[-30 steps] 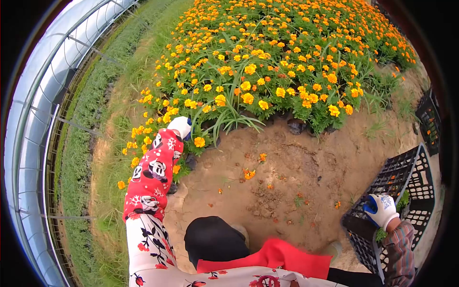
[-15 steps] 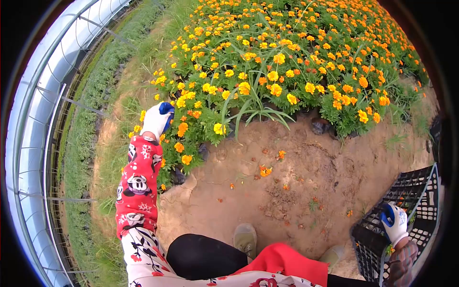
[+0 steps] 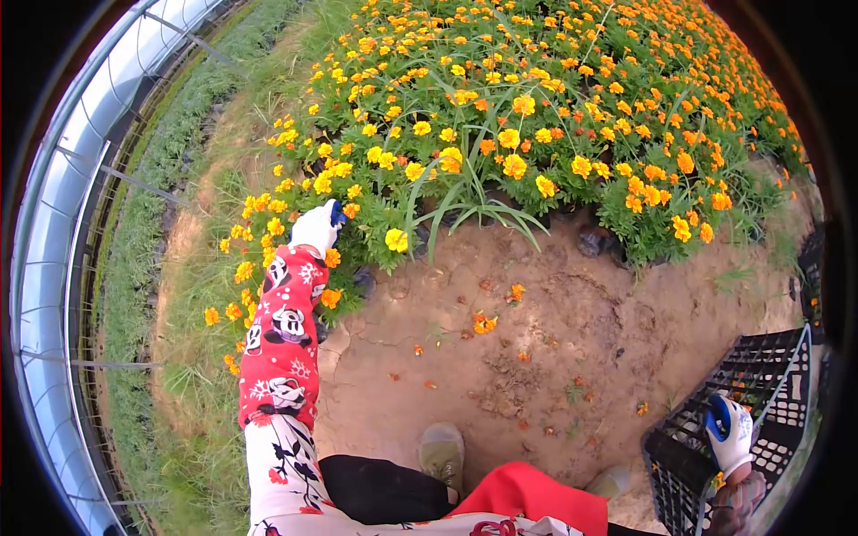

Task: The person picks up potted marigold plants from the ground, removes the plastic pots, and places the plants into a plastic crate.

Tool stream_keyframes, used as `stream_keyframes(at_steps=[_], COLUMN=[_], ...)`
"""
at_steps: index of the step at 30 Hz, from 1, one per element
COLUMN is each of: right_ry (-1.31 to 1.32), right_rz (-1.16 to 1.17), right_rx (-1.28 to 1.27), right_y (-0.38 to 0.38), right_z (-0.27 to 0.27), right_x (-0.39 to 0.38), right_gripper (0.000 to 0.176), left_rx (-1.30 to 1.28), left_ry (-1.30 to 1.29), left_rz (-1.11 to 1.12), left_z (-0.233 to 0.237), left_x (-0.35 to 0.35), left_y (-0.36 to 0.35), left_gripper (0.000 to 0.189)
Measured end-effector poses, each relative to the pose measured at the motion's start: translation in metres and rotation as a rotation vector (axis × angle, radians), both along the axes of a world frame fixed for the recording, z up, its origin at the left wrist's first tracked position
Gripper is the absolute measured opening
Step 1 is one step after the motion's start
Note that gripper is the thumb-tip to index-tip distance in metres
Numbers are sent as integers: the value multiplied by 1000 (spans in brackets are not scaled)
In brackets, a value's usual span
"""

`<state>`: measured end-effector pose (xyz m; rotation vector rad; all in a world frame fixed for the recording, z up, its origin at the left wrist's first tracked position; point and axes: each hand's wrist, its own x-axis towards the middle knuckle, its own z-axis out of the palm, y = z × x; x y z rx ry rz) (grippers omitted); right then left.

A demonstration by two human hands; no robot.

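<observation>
My left hand, in a white glove with a blue palm, is at the near left edge of the marigold bed. Its fingers are curled inward beside an orange marigold; anything inside them is hidden. A yellow marigold stands a little to its right. On the far right my right hand, gloved the same way, is closed at a black plastic mesh crate. Its fingers appear curled round the crate's edge, though the fingertips are partly hidden. The crate looks tilted, and a small orange bloom shows by my wrist.
Dense marigolds fill the far side. Fallen blooms lie on bare brown soil. Long grass blades arch over the bed's front. Grass and a metal-framed plastic wall run along the left. My shoe is at the bottom.
My left hand has moved slightly right and down, in among the flowers. The view has shifted a little; the crate and my right hand appear slightly lower left, with the right hand still closed.
</observation>
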<state>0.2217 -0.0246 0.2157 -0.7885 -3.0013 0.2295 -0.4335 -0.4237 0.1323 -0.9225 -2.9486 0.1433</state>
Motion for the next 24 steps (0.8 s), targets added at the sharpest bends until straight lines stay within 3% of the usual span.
stream_keyframes(at_steps=[2, 4, 5, 7, 9, 12, 14, 15, 16, 18, 20, 22, 23, 24], right_ry=[-47, -35, -11, 8, 5, 46, 45, 55, 66, 41, 70, 46, 36, 26], right_rz=[-6, 23, 39, 55, 58, 96, 102, 104, 110, 108, 100, 145, 152, 157], right_rx=[-40, -34, -7, 14, -15, 17, -15, -18, -23, -41, -84, -59, -49, -41], right_y=[0, 1, 1, 0, 1, -4, -2, -2, -3, -4, -3, -1, 1, 3], right_z=[4, 4, 3, 3, 3, 10, 9, 9, 10, 13, 11, 12, 10, 8], right_x=[-2, -1, -1, 1, 0, -7, -3, -4, -5, -6, -4, -4, -1, 2], right_gripper=[41, 43, 43, 42, 42, 40, 40, 40, 40, 39, 38, 38, 37, 37], left_rx=[108, 704, 920, 785, 1240, 1500, 1415, 1234, 993, 540, 53, 260, 524, 556], left_ry=[98, -491, -608, -526, -943, -958, -1000, -1106, -1028, -1405, -1463, -1489, -1398, -1236], left_rz=[-73, 196, 208, 256, 401, 288, 217, 140, 179, -58, -141, 128, 167, 215], left_z=[-17, -26, -30, -30, -1, 63, 99, 109, 112, 98, 82, 64, 55, 51], left_x=[-5, -16, -19, -17, 2, 10, 46, 71, 108, 169, 188, 186, 190, 191], left_y=[-12, -16, -20, -22, -12, 5, 21, 22, 34, 34, 22, -2, -13, -25], left_gripper=[25, 20, 11, 9, 10, 10, 11, 12, 19, 38, 37, 35, 32, 30])
